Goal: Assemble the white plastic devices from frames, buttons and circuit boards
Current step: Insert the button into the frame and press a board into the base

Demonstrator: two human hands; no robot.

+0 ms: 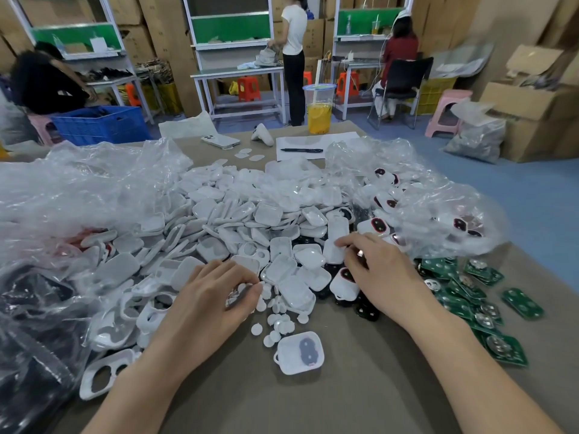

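Basically it was parts-picking time
Left hand (206, 299) pinched buttons (275, 327) at 6 o'clock, right hand (379, 274) curled onto a frame (333, 252) at 1 o'clock, grip unclear; circuit boards (463, 292) sat at 4 o'clock. Next, I'd guess, that frame needed lifting clear

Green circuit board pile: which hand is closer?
Right. The right hand lies just left of the green circuit board pile, its wrist beside the boards. The left hand is farther left, beyond the loose white buttons.
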